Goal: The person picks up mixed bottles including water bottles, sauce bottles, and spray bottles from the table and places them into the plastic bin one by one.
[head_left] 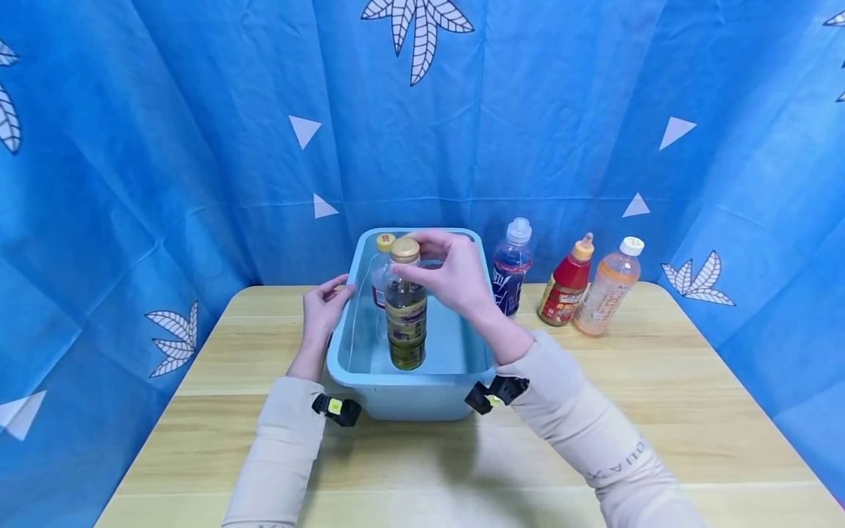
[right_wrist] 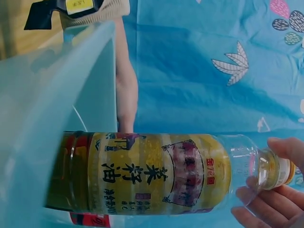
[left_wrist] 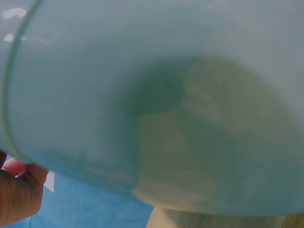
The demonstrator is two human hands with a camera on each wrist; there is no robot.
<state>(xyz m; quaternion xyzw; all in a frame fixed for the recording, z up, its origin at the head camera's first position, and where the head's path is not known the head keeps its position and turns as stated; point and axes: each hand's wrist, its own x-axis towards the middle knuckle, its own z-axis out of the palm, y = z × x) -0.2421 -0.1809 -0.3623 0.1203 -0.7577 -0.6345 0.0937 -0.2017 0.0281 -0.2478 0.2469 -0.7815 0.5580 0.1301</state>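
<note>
My right hand (head_left: 455,271) grips a cooking oil bottle (head_left: 405,315) by its neck, just under the gold cap. The bottle hangs upright within the light blue basin (head_left: 416,400), its yellow label and low level of oil plain in the right wrist view (right_wrist: 156,175). Behind it in the basin stands a clear bottle (head_left: 381,275) with a yellow cap and a red label, partly covered by the oil bottle. At the basin's left rim, my left hand (head_left: 322,312) pinches the edge between thumb and fingers; the left wrist view shows those fingers (left_wrist: 21,190) at the rim.
Right of the basin stand a dark blue drink bottle (head_left: 512,268), a red sauce bottle (head_left: 566,282) with a yellow cap, and a clear bottle (head_left: 609,286) with an orange band and white cap. A blue patterned curtain (head_left: 561,110) hangs behind the wooden table (head_left: 660,411).
</note>
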